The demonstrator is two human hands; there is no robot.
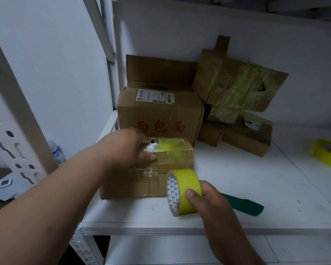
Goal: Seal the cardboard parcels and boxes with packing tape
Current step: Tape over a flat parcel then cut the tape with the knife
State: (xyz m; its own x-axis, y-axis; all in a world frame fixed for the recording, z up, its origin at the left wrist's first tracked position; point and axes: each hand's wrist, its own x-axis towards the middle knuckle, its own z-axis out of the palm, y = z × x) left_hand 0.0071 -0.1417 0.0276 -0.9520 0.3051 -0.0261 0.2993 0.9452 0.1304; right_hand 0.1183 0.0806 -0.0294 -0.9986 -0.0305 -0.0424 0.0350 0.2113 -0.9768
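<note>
1. The left hand (pixel 134 148) lies on the far left top corner of the small box (pixel 151 173). Its thumb presses the near side of that corner; the fingers curve over the top, their tips hidden behind the hand, so I cannot tell whether they grip or merely press.
2. The right hand (pixel 208 199) grips the yellow tape roll (pixel 183 192), thumb curled over the outer band and the other fingers wrapped behind it, out of sight. The roll stands on edge in the air, just off the box's near right corner, its patterned white core facing left.
3. The small box sits at the front left of the white shelf (pixel 246 178), banded with clear and yellowish tape; a white scrap shows under the tape by the left hand, blurred.
4. Behind it, touching or nearly so, stands a big carton (pixel 159 115) with red characters and a label too small to read.
5. To the right, taped parcels (pixel 237 88) lean in a pile against the wall.
6. A green object (pixel 245 205) lies behind the right hand, partly hidden and hard to name.
7. A second roll (pixel 327 152) lies flat at the right edge, cut off.
</note>
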